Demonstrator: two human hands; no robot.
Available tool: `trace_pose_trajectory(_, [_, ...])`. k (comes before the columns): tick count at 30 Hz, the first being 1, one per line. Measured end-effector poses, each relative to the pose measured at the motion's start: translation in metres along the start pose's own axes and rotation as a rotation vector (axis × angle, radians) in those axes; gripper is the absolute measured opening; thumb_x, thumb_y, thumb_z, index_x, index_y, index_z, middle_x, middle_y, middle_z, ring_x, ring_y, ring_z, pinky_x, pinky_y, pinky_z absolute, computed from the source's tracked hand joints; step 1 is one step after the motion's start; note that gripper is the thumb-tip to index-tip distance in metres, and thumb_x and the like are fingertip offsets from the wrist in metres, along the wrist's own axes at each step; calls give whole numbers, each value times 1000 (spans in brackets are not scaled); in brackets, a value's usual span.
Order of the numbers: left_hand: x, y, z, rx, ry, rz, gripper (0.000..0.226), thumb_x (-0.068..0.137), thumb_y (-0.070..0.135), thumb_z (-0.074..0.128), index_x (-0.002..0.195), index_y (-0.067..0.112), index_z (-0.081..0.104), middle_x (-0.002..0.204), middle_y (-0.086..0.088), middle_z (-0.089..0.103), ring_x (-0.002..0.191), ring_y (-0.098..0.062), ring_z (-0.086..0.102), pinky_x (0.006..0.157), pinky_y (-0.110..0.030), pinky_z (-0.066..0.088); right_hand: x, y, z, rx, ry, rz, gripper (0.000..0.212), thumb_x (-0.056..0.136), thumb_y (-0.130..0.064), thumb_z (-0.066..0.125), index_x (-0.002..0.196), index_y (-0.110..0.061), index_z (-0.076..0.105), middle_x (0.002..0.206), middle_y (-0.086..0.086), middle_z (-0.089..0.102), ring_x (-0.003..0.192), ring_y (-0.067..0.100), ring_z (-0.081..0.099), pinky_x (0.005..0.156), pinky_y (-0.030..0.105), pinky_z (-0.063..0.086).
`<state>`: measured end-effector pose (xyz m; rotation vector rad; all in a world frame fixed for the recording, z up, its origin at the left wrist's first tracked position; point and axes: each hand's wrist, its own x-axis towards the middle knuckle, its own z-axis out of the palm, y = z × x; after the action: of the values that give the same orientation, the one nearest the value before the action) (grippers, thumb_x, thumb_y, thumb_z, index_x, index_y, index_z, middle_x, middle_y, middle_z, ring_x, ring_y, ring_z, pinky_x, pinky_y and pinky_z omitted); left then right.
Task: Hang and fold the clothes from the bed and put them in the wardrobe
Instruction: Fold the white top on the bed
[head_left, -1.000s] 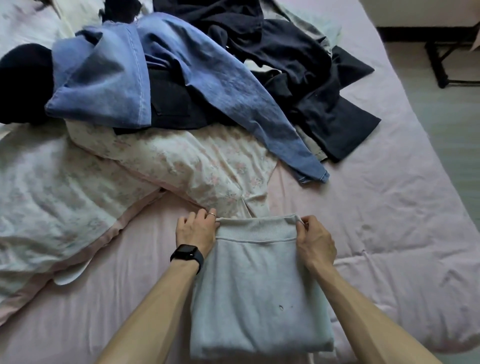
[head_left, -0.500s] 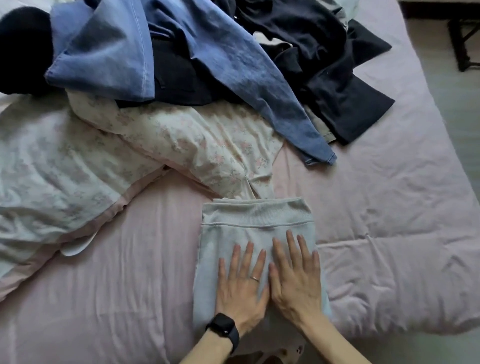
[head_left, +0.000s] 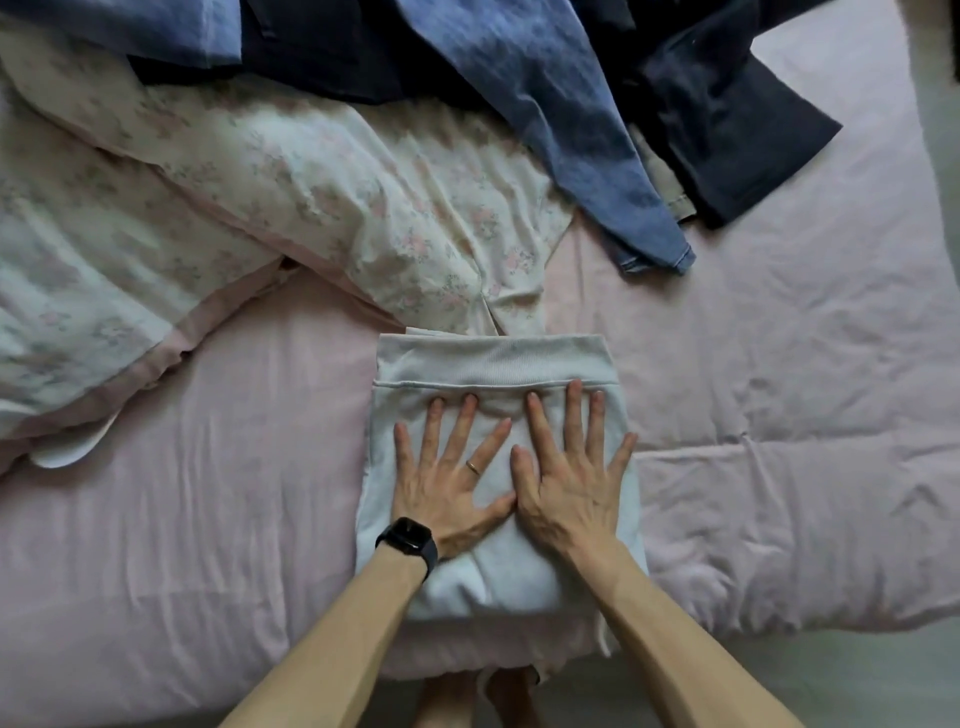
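Note:
A folded pale grey sweatshirt (head_left: 493, 364) lies flat near the front edge of the bed, ribbed hem at its far end. My left hand (head_left: 447, 478), with a ring and a black watch on the wrist, presses flat on it with spread fingers. My right hand (head_left: 569, 478) presses flat beside it, fingertips just below the hem seam. Behind lie a floral cream garment (head_left: 322, 176), blue jeans (head_left: 561, 104) and dark navy clothes (head_left: 727, 124) in a heap.
The bed is covered in a pink sheet (head_left: 779, 389). A floral pillowcase or duvet (head_left: 78, 291) lies at the left. The bed's front edge and pale floor (head_left: 857, 675) show at lower right.
Both hands let go of the sweatshirt's hem corners, came onto its middle and have slid forward toward the hem, fingers spread wider. The camera has tipped down and closer.

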<state>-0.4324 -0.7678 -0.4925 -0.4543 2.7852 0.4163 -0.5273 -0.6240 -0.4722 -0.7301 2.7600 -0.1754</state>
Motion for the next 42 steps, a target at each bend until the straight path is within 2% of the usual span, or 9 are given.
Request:
trace_pose_trajectory(8, [26,-6,-7,14,85,-21,67,97,67,14,158,42,6,168,3,-1,154,-23,-3,112,-72,-8,20,0,-5,59,-29,-17,68,99,-56,28,161,-37,4,170,1,-9,155,31,-11,112,78,-1])
trace_pose_trajectory(16, [48,-19,2,-35,80,13,71,91,69,31,156,47,11,168,6,1,154,-24,1,108,-77,4,47,8,7,161,-144,70,65,96,-68,31,154,-57,2,165,-17,-21,152,22,-26,112,76,-5])
trace_pose_trajectory(23, [21,-25,-17,-6,8,-145,71,94,73,21,155,49,-3,166,5,-17,154,-17,-10,118,-63,-7,32,6,-2,140,-149,245,75,92,-77,30,153,-56,-9,164,-5,-29,152,27,-25,116,70,-4])
trace_pose_trajectory(26, [-13,-19,-27,-79,-50,-426,79,88,83,23,150,54,-15,162,3,-31,152,-23,-19,114,-65,-13,11,1,-14,182,-160,321,81,86,-84,27,151,-58,-15,166,-1,-25,154,32,-14,119,66,4])
trace_pose_trajectory(28, [-31,-12,-35,-236,-92,-584,87,78,91,27,146,61,-17,162,1,-28,152,-33,-3,118,-61,9,-2,-3,-23,253,-161,402,88,79,-91,29,149,-61,-15,168,3,-15,155,34,-1,120,63,13])
trace_pose_trajectory(30, [-42,-6,-42,-354,-119,-675,94,68,97,30,142,65,-19,163,-3,-4,144,-36,21,113,-50,29,-15,-5,-29,288,-157,450,95,73,-96,33,148,-63,-15,169,7,-1,149,40,19,114,62,25])
trace_pose_trajectory(35, [-34,-4,-47,-523,-137,-701,99,60,98,43,135,74,-19,136,-9,36,121,-36,44,100,-44,40,-21,14,-37,390,-206,392,107,62,-101,44,146,-66,-13,154,14,28,131,48,42,103,58,39])
trace_pose_trajectory(38, [-28,0,-42,-560,-84,-686,106,60,95,50,139,71,-16,129,-9,36,117,-38,48,100,-42,41,-18,22,-38,401,-228,319,110,59,-102,46,146,-67,-13,148,17,32,129,48,46,101,55,43])
trace_pose_trajectory(42, [-33,18,-33,-532,-9,-599,108,61,90,56,142,69,-13,104,2,17,76,-29,48,77,-33,46,-27,13,-28,321,-176,246,104,69,-97,43,151,-60,-9,143,22,33,125,49,47,99,54,47])
